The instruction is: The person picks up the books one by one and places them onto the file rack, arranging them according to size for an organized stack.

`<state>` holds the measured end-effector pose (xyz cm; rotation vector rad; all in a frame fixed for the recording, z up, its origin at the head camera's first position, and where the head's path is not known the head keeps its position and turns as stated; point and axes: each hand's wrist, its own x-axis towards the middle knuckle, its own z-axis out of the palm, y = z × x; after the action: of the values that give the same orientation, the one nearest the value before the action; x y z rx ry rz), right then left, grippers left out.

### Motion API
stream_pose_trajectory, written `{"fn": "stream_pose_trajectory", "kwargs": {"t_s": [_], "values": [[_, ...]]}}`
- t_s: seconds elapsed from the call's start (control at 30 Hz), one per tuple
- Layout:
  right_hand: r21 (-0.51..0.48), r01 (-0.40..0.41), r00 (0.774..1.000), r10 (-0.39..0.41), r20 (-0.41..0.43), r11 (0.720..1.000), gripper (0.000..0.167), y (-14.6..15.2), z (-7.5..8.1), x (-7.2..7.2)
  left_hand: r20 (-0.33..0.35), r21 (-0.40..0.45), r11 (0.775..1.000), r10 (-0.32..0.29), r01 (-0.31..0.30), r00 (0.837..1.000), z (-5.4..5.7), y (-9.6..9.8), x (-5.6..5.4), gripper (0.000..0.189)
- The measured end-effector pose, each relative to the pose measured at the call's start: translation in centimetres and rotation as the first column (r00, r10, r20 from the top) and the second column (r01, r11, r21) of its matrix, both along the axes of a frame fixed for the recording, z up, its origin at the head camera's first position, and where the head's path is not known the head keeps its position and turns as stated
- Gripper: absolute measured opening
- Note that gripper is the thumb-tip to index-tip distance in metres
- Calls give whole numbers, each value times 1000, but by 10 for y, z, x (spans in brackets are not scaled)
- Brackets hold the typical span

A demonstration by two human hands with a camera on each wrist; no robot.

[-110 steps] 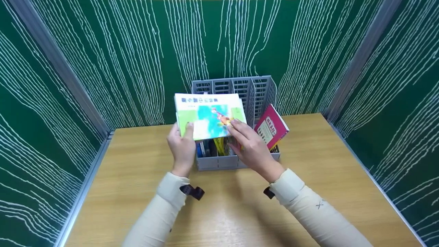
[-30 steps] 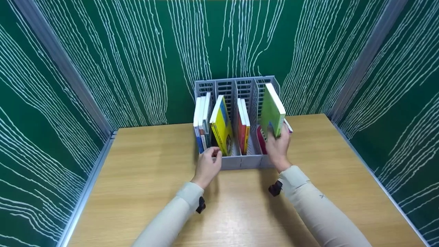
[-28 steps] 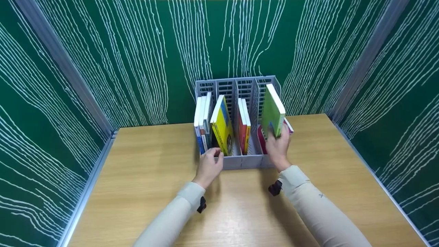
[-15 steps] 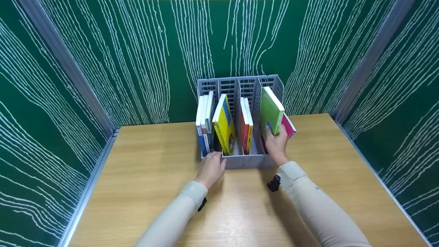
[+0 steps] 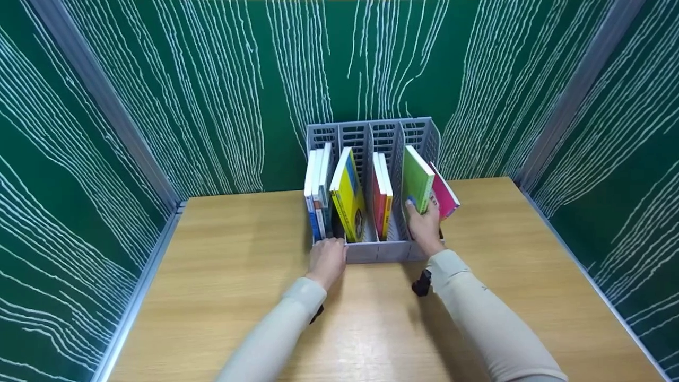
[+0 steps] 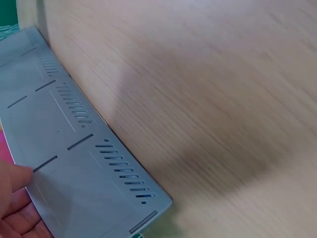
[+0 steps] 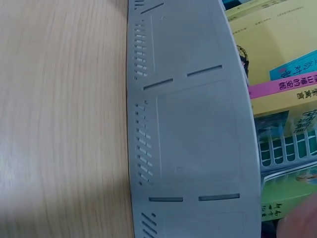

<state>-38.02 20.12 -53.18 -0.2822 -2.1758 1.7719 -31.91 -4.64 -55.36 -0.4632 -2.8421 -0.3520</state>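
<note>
A grey slotted book organizer stands on the table, its front wall filling much of the left wrist view. My left hand grips that wall's upper edge at the left end, thumb outside and fingers over the rim. In the rightmost compartment, my right hand holds a green book upright by its lower spine, thumb on the left cover. The same book shows at the right edge of the right wrist view. Right of it, a pink book leans outward over the organizer's side; its lower part is hidden.
Several thin books fill the leftmost compartment. A yellow book tilts in the second one, and red and orange books stand in the third. Green walls with white streaks enclose the wooden table behind and at the sides.
Held flat in both hands at first, the green book went upright into the right hand and has since sunk lower into the rightmost compartment. The left hand has moved onto the organizer's front edge.
</note>
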Motion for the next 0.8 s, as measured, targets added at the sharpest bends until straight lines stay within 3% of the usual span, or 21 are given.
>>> {"fn": "stream_pose_trajectory", "kwargs": {"t_s": [0.43, 0.6, 0.8], "values": [[125, -159, 985, 148, 91, 979, 61, -2, 9, 2, -69, -37, 999, 7, -9, 998, 3, -1, -3, 25], [208, -174, 983, 156, 99, 962, 60, -2, 1, 3, -116, -58, 998, 12, -19, 993, 1, 0, -3, 26], [223, -211, 966, 167, 199, 952, 59, 3, -4, 4, -127, -72, 997, 8, -17, 992, -1, 1, -2, 28]]}}
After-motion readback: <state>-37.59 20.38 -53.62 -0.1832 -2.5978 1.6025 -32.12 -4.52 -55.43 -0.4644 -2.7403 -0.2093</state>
